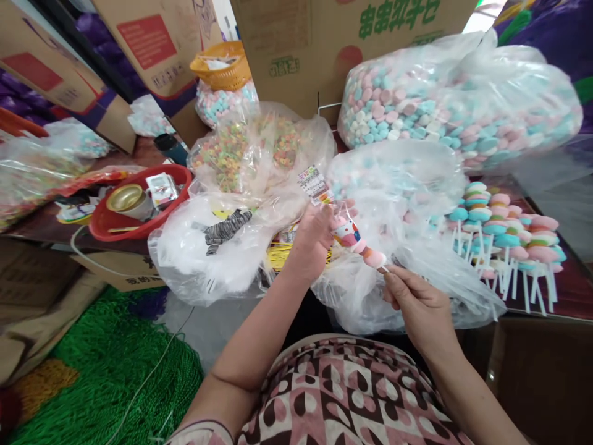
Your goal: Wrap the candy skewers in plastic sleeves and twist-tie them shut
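Between my hands is a marshmallow skewer (pixel 373 258) with pink pieces, its upper part inside a clear printed wrapper (pixel 346 233). My left hand (pixel 314 238) is closed on the wrapper's upper end, and a printed label (pixel 315 184) sticks out above the fingers. At the lower end, my right hand (pixel 417 303) pinches the stick just under the last pink marshmallow. Beneath both hands lie clear plastic bags. A bundle of yellow twist ties (pixel 280 254) shows beside my left wrist, partly covered by the arm.
Finished-looking marshmallow skewers (pixel 504 228) are piled at the right. Big bags of pink and blue marshmallows (pixel 398 105) stand behind, with a bag of colourful ring candies (pixel 245 148) left of them. A red basket (pixel 183 191) holds a bowl. Green netting (pixel 152 352) covers the floor.
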